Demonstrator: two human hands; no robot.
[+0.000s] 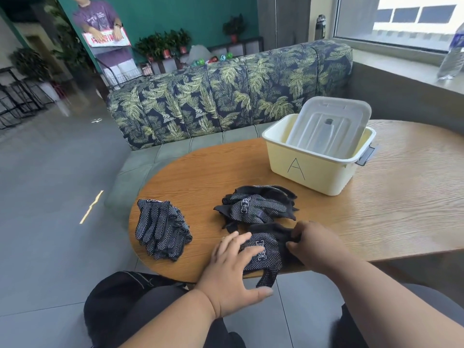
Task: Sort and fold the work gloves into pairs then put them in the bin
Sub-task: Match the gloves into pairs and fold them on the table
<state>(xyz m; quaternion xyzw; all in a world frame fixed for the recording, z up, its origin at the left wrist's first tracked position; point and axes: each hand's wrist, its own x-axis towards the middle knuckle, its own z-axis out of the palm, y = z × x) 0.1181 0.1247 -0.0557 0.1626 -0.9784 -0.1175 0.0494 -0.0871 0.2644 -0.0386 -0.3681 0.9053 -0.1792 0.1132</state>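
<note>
1. Head view looks down on a rounded wooden table (376, 209) with black dotted work gloves in three groups and a pale yellow bin (311, 169) marked "A".
2. Nearest the viewer, at 6 o'clock on the table edge, lies the glove being worked (266, 249), dotted side up with a white logo; one of its fingers hangs over the table's rim.
3. Left hand (233, 272) rests flat on this glove's left part, fingers spread and straight, pressing it down; the thumb reaches out past the table edge under the hanging glove finger.
4. Right hand (311, 244) sits at the glove's 3 o'clock side, fingers curled, pinching the black fabric at its right edge.
5. Just beyond, at 12 o'clock from the held glove, a loose pile of gloves (258, 207) lies tangled, nearly touching it.
6. At 9 o'clock, well apart from the hands, a stacked group of gloves (160, 229) lies with fingers pointing toward the viewer.
7. At 1 o'clock stands the bin, with a translucent lid (329, 126) propped tilted inside it.
8. Behind the table runs a leaf-patterned sofa (226, 91).
</note>
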